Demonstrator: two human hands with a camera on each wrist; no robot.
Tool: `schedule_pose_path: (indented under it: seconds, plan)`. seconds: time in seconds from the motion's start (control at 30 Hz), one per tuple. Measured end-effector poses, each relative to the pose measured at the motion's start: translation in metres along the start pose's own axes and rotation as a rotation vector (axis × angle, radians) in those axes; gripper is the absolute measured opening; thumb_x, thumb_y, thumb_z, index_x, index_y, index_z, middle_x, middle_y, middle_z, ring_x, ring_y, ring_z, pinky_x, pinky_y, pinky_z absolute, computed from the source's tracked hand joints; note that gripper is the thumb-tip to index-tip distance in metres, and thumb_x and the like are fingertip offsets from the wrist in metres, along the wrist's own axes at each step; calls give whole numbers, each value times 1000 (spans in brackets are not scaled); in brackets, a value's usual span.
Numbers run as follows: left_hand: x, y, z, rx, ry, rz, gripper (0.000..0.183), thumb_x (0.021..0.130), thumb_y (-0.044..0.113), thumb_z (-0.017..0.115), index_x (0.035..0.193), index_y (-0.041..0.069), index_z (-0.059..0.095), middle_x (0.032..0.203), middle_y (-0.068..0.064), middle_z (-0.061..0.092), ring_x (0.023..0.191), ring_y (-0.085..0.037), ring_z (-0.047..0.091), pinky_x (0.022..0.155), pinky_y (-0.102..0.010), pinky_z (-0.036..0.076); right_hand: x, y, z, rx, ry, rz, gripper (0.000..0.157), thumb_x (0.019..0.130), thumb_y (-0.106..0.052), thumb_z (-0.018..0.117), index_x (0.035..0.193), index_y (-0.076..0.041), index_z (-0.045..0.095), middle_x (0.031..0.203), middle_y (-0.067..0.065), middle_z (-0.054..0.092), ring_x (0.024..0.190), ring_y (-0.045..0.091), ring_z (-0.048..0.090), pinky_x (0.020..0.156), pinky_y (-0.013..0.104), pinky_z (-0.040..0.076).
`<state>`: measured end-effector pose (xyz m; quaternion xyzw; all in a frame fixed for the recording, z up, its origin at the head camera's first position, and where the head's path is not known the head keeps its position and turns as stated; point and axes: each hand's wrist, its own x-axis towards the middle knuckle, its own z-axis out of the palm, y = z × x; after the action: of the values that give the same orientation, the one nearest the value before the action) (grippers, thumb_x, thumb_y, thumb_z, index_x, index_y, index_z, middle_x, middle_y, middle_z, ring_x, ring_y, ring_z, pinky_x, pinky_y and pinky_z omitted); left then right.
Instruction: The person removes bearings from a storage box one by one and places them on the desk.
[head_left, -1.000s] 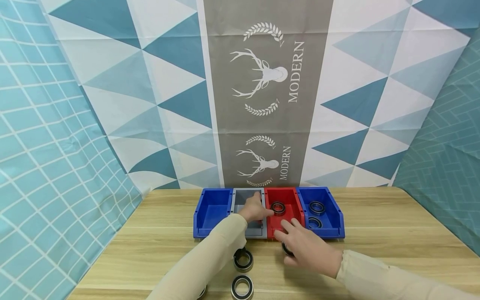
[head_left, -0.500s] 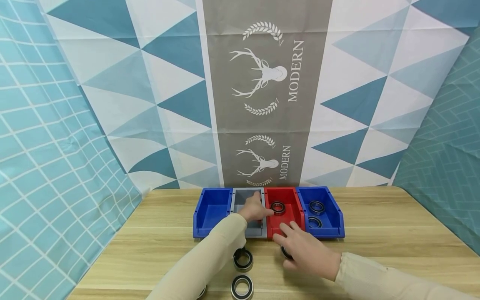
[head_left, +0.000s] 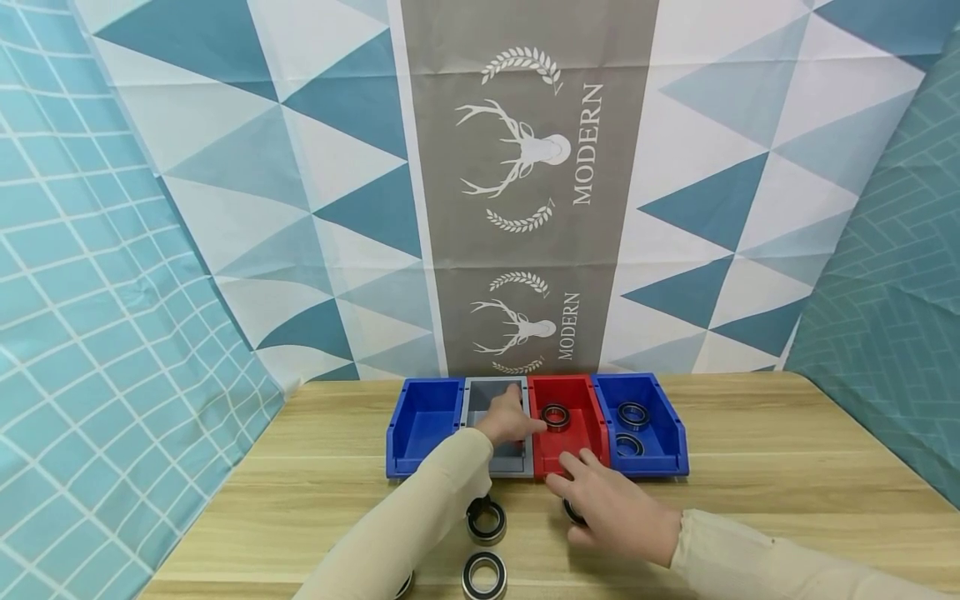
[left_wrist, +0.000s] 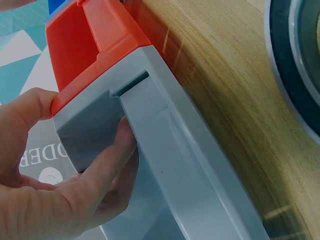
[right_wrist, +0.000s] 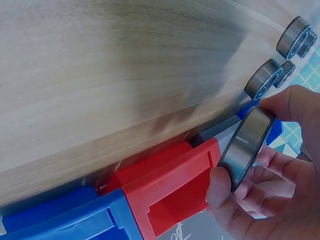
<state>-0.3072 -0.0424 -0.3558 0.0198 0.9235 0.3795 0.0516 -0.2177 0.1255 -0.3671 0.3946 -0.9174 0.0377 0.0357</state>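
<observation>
My right hand (head_left: 618, 508) holds a ball bearing (right_wrist: 245, 147) on edge between thumb and fingers, in front of the red bin (head_left: 581, 437). Most of that bearing is hidden by the hand in the head view. My left hand (head_left: 506, 419) grips the side wall of the grey bin (left_wrist: 165, 145), thumb over the edge at the red bin and fingers inside the grey one. Inside the red bin lies one bearing (head_left: 544, 417). Two more, one of them a dark-sealed bearing (head_left: 623, 415), are in the right blue bin (head_left: 663, 446).
The left blue bin (head_left: 423, 421) completes the row against the patterned backdrop (head_left: 525, 192). Below the left sleeve (head_left: 405, 525), a bearing (head_left: 487, 537) and another bearing (head_left: 468, 575) lie on the wooden table (head_left: 787, 467). A further one is partly hidden by the sleeve.
My right hand has shifted very slightly down and left with the bearing. The left hand stays on the grey bin.
</observation>
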Motion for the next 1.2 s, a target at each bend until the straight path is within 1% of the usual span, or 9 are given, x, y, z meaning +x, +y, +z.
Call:
schedule_pose_path:
  seconds: [0.13,0.27,0.37,0.47,0.57,0.73,0.9,1.2]
  plan:
    - [-1,1,-1,-5,-2,-4,74,84,23,73,141,-1,34,140,-23,49,124,-37,53,101,-54,46,0,0,2,2,-5,-6,40,78,-25,72,115,-14,61,116,10,62,110,39,61,88,52,54]
    - [-2,0,-1,-9,0,-5,75,83,23,73,142,-1,34,139,-23,49,123,-37,53,101,-54,46,0,-2,4,0,5,-20,36,78,-24,72,111,-15,61,112,8,62,108,34,62,89,50,54]
    - [-2,0,-1,-13,0,-6,75,83,22,73,142,-1,33,139,-24,50,121,-36,54,100,-54,47,-1,-3,5,-12,24,-36,34,76,-22,71,108,-16,61,108,4,61,101,26,60,88,45,56]
    - [-2,0,-1,-13,-4,-6,76,83,22,73,143,-1,33,139,-24,49,121,-36,55,99,-53,47,-1,-4,6,-26,43,-51,34,75,-22,71,106,-16,61,103,1,59,93,18,55,84,37,56]
    - [-2,0,0,-14,-6,-6,75,84,22,73,143,-1,32,139,-24,49,120,-36,55,99,-54,47,-1,-4,7,-32,54,-58,33,75,-22,72,106,-17,61,101,0,59,90,15,51,79,33,56]
    - [-1,1,0,-9,-3,-8,74,84,22,73,142,-1,34,137,-23,50,118,-36,56,99,-54,48,0,-4,7,-20,41,-50,34,75,-23,72,107,-18,62,104,0,60,91,15,52,80,32,56]
    - [-1,2,-1,-2,-5,-9,74,84,23,73,142,-1,34,138,-23,50,121,-36,55,99,-54,47,1,-3,8,-7,18,-46,36,76,-25,73,110,-18,62,105,2,60,93,16,54,79,32,58]
    - [0,1,0,8,-1,5,71,83,22,74,139,-2,37,136,-24,52,117,-36,57,97,-53,49,1,-4,10,-14,20,-51,36,75,-26,74,108,-18,62,101,0,58,89,15,51,76,30,57]
